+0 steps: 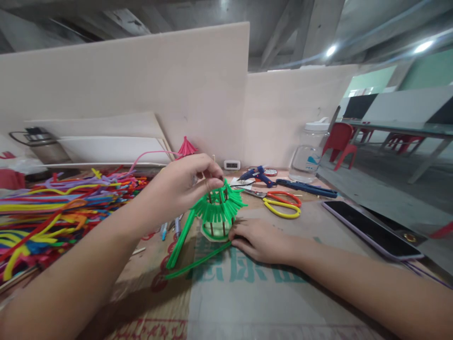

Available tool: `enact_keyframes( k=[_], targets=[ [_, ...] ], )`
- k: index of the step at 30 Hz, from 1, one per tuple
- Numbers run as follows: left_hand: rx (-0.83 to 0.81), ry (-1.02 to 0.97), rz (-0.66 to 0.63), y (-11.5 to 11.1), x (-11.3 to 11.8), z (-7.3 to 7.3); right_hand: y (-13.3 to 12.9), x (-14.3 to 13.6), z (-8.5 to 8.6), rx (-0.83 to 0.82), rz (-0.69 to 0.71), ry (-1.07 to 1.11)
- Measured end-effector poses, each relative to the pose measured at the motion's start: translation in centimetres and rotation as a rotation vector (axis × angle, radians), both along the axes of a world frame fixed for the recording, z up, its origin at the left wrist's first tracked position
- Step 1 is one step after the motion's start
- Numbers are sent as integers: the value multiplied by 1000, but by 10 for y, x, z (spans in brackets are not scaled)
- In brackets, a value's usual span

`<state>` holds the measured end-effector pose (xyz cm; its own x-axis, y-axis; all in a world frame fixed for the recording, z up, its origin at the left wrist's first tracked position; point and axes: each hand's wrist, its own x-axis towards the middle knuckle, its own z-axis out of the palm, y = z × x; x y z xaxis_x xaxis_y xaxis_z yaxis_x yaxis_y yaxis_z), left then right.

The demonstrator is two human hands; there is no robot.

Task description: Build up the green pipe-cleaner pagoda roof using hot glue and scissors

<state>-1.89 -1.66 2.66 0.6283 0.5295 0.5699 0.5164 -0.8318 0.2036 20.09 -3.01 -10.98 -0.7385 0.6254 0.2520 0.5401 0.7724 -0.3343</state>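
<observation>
A small green pipe-cleaner pavilion model [220,207] stands upright in front of me, with a fringed green roof, brown posts and a pale base. My left hand [198,182] is closed in a pinch at the model's top, where the fingers hide what they grip. Low on the model's right side, my right hand [260,240] rests on the table with its fingers curled against the base. One green pipe cleaner [198,262] runs out from beside the right fingertips. A bundle of green pipe cleaners [180,243] leans at the model's left.
Many coloured pipe cleaners [63,208] are heaped at left. Behind the model are a pink umbrella-shaped piece [186,146] and a small digital clock [232,165]. To the right lie a glue gun [260,176], scissors [283,208], a utility knife [307,188], a clear jug [306,156] and a phone [370,229].
</observation>
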Motion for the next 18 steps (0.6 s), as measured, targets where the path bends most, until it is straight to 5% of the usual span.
enact_keyframes(
  k=[7,10,18],
  targets=[
    [-90,-519,-230,-11,-15,24,-1,-1,2,5,-19,-16],
    [-73,-690,-229,-13,-24,35,-1,0,3,0,-18,-17],
    [-175,-602,-132,-19,-30,38,0,-3,2,-13,-16,-16]
  ],
)
